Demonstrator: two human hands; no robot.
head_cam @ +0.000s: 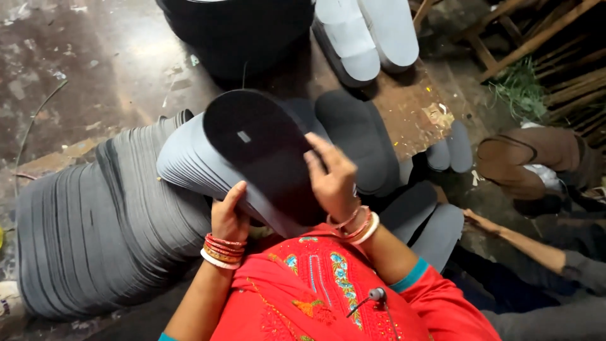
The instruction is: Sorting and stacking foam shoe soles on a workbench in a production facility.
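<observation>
- While both hands are at work on it, a fanned bundle of dark shoe soles (pixel 252 161) is lying across the person's lap, its top sole carrying a small pale tag near the middle.
- The left hand (pixel 228 218) is cupping the bundle from below at its near edge, fingers curled up around the stacked edges and holding them.
- The right hand (pixel 331 177) is resting on the top sole, fingers bent and pressing down on its right edge; whether it is pinching a single sole or only steadying the bundle cannot be told.
- Judging by the even fan of grey edges, the bundle is being sorted or counted, and this looks like a middle stage: some soles are gathered, many are not.
- A long row of grey soles (pixel 107 221), packed on edge, is lying at the left on the floor (pixel 82 69), and looks already ordered.
- Loose dark soles (pixel 360 136) are lying beyond the bundle on a brown board (pixel 410 113), apparently waiting to be handled.
- Pale soles (pixel 369 35) are standing further back beside a black tub (pixel 240 31).
- Another person's arm (pixel 524 243) is reaching in at the right, well apart from the bundle.
</observation>
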